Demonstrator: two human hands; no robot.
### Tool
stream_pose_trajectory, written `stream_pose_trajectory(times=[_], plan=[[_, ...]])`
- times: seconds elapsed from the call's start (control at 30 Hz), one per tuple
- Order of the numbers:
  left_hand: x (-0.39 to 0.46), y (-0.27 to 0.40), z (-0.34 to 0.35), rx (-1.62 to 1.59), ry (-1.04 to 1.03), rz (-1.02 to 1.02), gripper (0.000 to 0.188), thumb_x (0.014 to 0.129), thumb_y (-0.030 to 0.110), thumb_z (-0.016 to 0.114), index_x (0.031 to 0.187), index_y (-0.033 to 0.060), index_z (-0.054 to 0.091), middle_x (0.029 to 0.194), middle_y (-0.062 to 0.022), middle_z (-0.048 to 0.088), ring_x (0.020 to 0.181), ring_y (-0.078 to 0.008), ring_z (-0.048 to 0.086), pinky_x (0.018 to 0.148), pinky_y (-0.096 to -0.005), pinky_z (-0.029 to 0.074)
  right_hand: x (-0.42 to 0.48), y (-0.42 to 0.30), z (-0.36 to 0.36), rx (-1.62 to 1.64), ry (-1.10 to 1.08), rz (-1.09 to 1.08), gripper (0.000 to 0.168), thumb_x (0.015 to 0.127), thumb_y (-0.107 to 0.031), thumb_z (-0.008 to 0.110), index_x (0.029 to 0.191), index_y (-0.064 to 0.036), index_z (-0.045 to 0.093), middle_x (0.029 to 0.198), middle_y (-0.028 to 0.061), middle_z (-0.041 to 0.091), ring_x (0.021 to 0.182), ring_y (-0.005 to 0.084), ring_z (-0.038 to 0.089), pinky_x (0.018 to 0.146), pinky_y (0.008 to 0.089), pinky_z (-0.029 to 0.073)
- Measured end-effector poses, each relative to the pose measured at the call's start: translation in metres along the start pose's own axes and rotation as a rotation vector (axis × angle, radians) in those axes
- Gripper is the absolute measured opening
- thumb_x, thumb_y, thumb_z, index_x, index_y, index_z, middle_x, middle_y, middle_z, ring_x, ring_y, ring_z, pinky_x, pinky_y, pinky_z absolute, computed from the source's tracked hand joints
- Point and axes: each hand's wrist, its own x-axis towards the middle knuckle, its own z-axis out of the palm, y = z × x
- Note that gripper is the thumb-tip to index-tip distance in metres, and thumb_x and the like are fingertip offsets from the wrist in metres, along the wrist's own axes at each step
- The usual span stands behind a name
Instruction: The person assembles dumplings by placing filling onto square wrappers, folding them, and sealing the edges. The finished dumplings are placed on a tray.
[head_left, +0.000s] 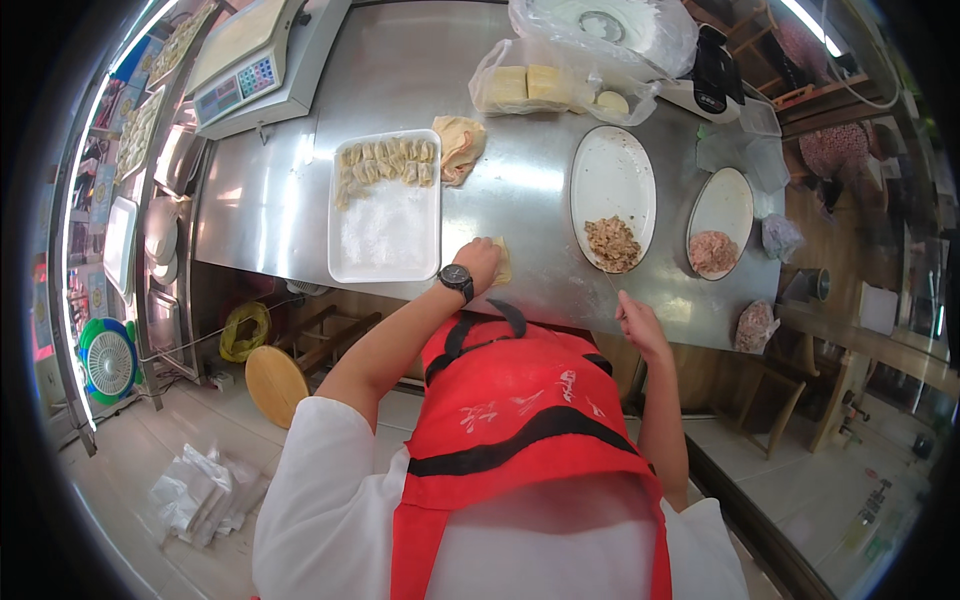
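My left hand (480, 260), with a black watch on the wrist, rests over a square yellowish dough wrapper (504, 262) near the table's front edge. Its fingertips are hidden, so its grip on the wrapper is unclear. My right hand (639, 322) is closed around a thin stick-like tool (611, 282), whose far end reaches to the rim of a white oval dish (611, 176). Brown-flecked minced filling (613, 244) lies at the near end of that dish. Left of my left hand, a white tray (384, 236) dusted with flour holds rows of folded dumplings (386, 160).
A crumpled tan cloth (459, 148) touches the tray. Farther right, a second oval dish (720, 202) holds pink mince (712, 252). Bagged wrapper stacks (527, 85) and a flour bag (600, 26) stand at the back. A scale (240, 64) occupies the back left; a stool (276, 385) stands below.
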Motion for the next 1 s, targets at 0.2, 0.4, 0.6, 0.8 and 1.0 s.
stream_pose_trajectory(times=[0.2,0.4,0.6,0.8,1.0], plan=[[0.007,-0.009,-0.018,-0.259,0.09,-0.105,0.017,0.074,0.013,0.057,0.081,0.0011,0.066,0.074,-0.0176,0.065,0.067,-0.0325,0.062,0.066,-0.0403,0.05,0.006,0.033,-0.015,-0.051,0.147,-0.051,0.048,0.093,-0.048,0.049,0.065,-0.008,0.052,0.054,-0.0033,0.042,0.048,0.0084,0.039,0.045,0.0258,0.03],[0.0,-0.046,-0.018,-1.399,0.283,-0.403,0.02,0.08,0.018,0.049,0.089,0.0014,0.056,0.083,-0.0112,0.064,0.078,-0.0229,0.063,0.073,-0.0344,0.051,0.052,0.026,-0.038,-0.333,0.233,-0.142,0.05,0.09,-0.049,0.049,0.068,-0.005,0.054,0.056,-0.0004,0.045,0.047,0.0097,0.038,0.046,0.0277,0.032],[0.015,0.041,-0.057,-2.322,0.161,-0.312,0.054,0.091,0.041,0.048,0.125,-0.0015,0.047,0.116,-0.0227,0.058,0.1,-0.037,0.06,0.088,-0.0449,0.048,0.073,0.017,-0.048,-0.451,0.193,-0.056,0.052,0.09,-0.046,0.048,0.066,-0.001,0.055,0.055,0.0019,0.046,0.046,0.0124,0.04,0.045,0.0302,0.033],[0.044,0.086,0.031,-1.937,0.128,-0.676,0.049,0.091,0.04,0.055,0.115,-0.0027,0.056,0.107,-0.0129,0.063,0.094,-0.0215,0.062,0.078,-0.0349,0.049,0.08,0.029,-0.05,-0.494,0.168,-0.023,0.052,0.089,-0.047,0.049,0.066,-0.001,0.056,0.053,0.0018,0.045,0.043,0.0128,0.038,0.041,0.0315,0.03],[0.08,0.118,0.101,-1.534,0.239,-0.888,0.043,0.087,0.033,0.06,0.094,-0.0097,0.063,0.091,-0.0147,0.066,0.081,-0.0193,0.06,0.071,-0.037,0.047,0.076,0.014,-0.037,-0.415,0.106,0.05,0.051,0.088,-0.048,0.05,0.067,-0.002,0.056,0.05,0.0011,0.043,0.04,0.0126,0.036,0.039,0.0311,0.027]])
